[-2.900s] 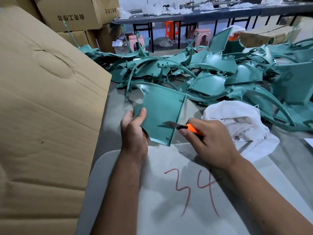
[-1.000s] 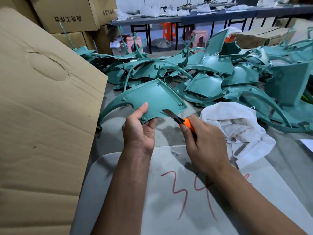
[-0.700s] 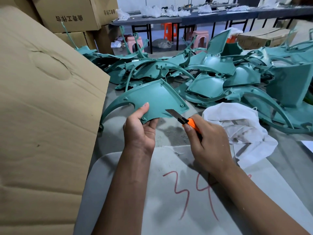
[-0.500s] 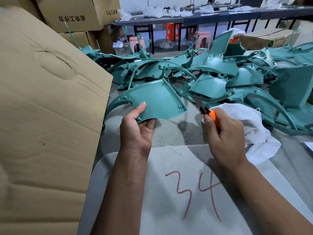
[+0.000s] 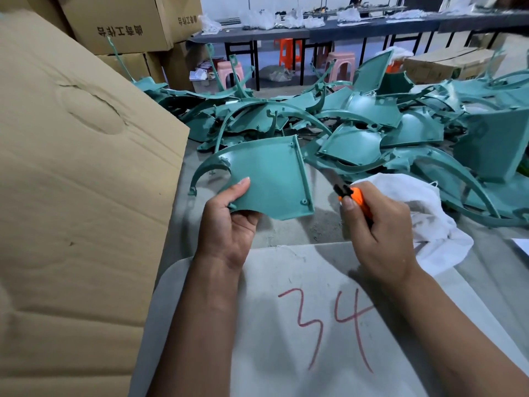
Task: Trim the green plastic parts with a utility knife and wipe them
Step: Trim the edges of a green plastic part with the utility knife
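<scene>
The utility knife (image 5: 350, 196) has a motion-blurred blade, and most of its orange handle is buried in the right hand (image 5: 378, 233). The left hand (image 5: 229, 224) hides its fingers behind the green plastic part (image 5: 269, 179). The cardboard box (image 5: 71, 196) runs off the left edge. The pile of green parts (image 5: 429, 133) is cut off at the right edge.

The head camera is looking forward and down, close over the grey table (image 5: 286, 233), facing the far benches (image 5: 357, 27).
</scene>
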{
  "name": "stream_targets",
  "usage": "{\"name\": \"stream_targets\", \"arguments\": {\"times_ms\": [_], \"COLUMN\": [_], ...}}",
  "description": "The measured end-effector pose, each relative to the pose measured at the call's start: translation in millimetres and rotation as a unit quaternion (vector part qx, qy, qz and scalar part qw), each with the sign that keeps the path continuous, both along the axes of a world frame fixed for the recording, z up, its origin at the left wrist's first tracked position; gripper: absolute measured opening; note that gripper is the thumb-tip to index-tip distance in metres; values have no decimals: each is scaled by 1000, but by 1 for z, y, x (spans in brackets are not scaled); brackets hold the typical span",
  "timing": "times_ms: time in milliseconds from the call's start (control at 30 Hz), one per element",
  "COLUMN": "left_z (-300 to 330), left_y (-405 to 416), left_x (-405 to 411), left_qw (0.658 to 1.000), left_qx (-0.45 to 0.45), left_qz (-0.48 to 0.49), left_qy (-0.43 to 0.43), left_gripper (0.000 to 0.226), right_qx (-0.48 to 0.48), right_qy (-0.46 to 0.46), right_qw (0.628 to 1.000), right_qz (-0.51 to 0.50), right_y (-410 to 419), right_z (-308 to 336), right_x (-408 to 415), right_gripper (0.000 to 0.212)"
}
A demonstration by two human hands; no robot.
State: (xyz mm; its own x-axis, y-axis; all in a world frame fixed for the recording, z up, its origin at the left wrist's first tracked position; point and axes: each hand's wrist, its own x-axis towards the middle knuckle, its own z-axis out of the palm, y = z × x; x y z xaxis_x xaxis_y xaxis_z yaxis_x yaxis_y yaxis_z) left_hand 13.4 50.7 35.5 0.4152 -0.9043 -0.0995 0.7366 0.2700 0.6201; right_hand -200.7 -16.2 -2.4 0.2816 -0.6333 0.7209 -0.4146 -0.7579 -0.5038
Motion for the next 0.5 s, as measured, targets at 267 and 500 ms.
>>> {"name": "stream_targets", "arguments": {"times_ms": [267,500], "left_z": [-6,-16], "left_y": [8,16], "left_x": [14,26], "left_qw": [992,961], "left_qx": [66,51], "left_qz": [-88,-222], "left_qy": [-64,-155], "left_gripper": [64,37], "right_qx": [3,28], "right_qy": [10,36], "right_qw": [997,995], "right_qz": [76,-88], "right_y": [5,-4], "right_z": [5,2], "right_x": [3,-2], "right_gripper": [27,32]}}
